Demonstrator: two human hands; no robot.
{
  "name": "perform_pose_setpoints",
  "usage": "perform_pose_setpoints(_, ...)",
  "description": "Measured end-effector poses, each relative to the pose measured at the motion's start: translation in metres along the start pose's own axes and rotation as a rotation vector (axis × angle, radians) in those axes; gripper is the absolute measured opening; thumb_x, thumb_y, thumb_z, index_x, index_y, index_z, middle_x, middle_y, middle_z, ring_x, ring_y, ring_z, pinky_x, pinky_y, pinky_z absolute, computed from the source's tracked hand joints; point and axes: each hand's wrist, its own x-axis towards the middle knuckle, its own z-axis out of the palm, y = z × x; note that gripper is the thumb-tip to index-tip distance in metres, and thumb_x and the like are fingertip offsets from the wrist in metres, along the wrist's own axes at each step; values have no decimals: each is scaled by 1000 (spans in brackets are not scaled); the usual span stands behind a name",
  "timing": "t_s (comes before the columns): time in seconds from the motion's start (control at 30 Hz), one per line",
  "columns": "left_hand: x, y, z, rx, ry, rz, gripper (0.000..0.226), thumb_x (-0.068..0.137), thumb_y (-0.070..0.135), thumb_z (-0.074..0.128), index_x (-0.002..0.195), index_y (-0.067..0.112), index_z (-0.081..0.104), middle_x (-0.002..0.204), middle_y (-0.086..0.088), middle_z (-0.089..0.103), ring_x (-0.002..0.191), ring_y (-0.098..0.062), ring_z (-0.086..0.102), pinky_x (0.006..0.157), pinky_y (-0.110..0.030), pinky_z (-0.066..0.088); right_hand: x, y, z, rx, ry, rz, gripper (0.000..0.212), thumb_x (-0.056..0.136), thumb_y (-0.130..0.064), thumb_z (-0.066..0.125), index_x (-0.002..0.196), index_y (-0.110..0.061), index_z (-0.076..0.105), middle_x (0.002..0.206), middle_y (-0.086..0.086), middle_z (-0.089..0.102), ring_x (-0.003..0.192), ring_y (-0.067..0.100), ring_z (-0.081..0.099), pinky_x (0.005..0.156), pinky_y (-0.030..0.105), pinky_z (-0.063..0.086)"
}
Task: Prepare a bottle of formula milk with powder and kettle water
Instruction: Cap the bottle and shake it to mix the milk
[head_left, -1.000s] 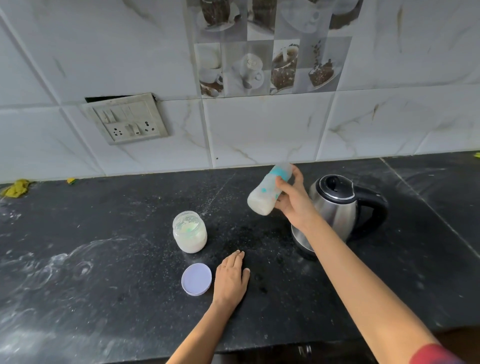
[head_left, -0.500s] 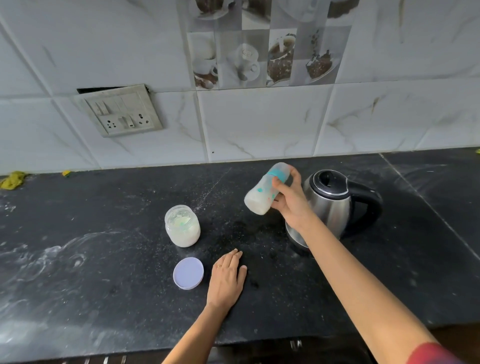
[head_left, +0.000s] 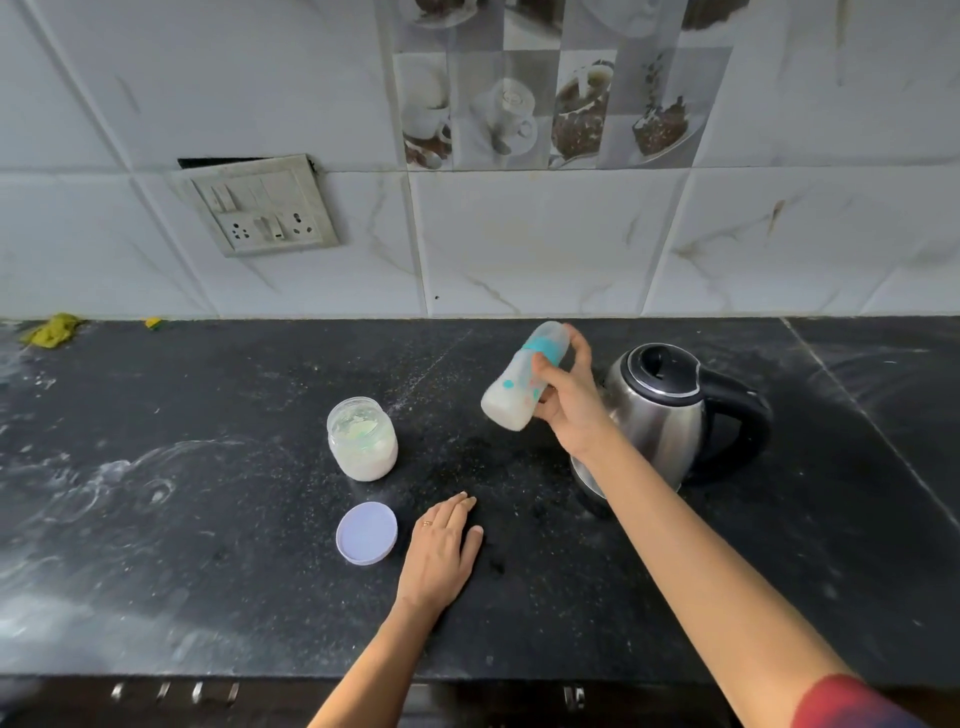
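Observation:
My right hand (head_left: 566, 400) grips a clear baby bottle (head_left: 514, 389) with a teal collar and cap, holding it tilted above the black counter (head_left: 208, 519); white milk fills its lower end. A steel kettle (head_left: 670, 415) with a black handle stands just right of that hand. An open jar of white powder (head_left: 362, 438) sits left of the bottle. Its pale lilac lid (head_left: 367, 533) lies flat in front of it. My left hand (head_left: 441, 551) rests flat on the counter beside the lid, fingers straight.
A switch and socket plate (head_left: 260, 208) hangs on the tiled wall at the back left. A yellow-green scrap (head_left: 52, 328) lies at the counter's far left corner. White powder smears mark the left counter. Drawer handles (head_left: 176, 691) show below the front edge.
The bottle stays tilted in my right hand with only a slight shift. My left hand has kept its place. The camera view has moved a little.

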Motion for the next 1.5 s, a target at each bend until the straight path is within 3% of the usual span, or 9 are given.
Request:
perform_pose_setpoints(0.13,0,-1,0,-6,2,-7,51,94,46,32,130,17,55,138,2,52,126,-14,46,106,-26,29,-1,2,0,-60,-183,89,63,85,-5,66,135,-33,41,118,10,57,104,29,61,89,51,53)
perform_pose_setpoints(0.33,-1,-3,0,-19,-10,-3,51,95,45,32,131,17,54,138,3,52,126,-14,46,107,-26,28,5,15,9,234,4,151,52,89,-15,63,136,-18,41,112,10,51,104,27,55,99,61,45)
perform_pose_setpoints(0.5,-1,-4,-1,-35,-20,6,51,95,46,31,132,18,53,139,3,51,128,-13,45,107,-25,27,3,17,12,358,41,190,63,89,-25,65,144,-24,33,138,18,41,115,47,58,99,67,41)
perform_pose_setpoints(0.67,0,-6,0,-42,-29,9,51,96,46,31,133,19,52,141,4,50,130,-12,43,109,-29,30,-1,14,11,310,38,200,41,92,-12,46,132,-6,40,112,23,57,100,35,62,111,59,31)
perform_pose_setpoints(0.87,0,-8,1,-31,-19,18,50,95,44,33,131,17,55,138,2,53,127,-15,47,106,-32,36,-9,11,23,292,74,0,73,82,-12,65,146,-26,33,131,14,49,112,30,59,74,50,58)
perform_pose_setpoints(0.97,0,-8,-1,-30,-21,21,51,94,44,32,131,17,55,137,1,54,127,-15,48,106,-32,36,-16,12,32,78,-22,-7,76,80,-10,66,147,-29,33,131,12,50,112,30,61,80,49,57)
perform_pose_setpoints(1.23,0,-8,-3,-52,-41,10,43,97,37,44,133,16,53,139,1,51,129,-16,45,108,-31,32,-13,15,47,36,86,-119,70,83,-17,69,143,-29,35,129,7,49,110,26,57,89,45,55)
perform_pose_setpoints(1.33,0,-7,-4,-45,-47,15,51,95,44,32,133,17,53,140,2,51,129,-15,45,108,-31,32,-10,10,46,148,214,-187,67,89,-13,66,144,-29,31,129,8,49,106,23,59,78,38,57)
perform_pose_setpoints(1.5,0,-9,-4,-59,-58,14,50,96,43,33,135,17,51,141,3,50,129,-15,44,109,-31,29,-17,10,54,-38,26,-180,71,80,-11,70,141,-26,35,116,5,56,98,21,62,84,41,56)
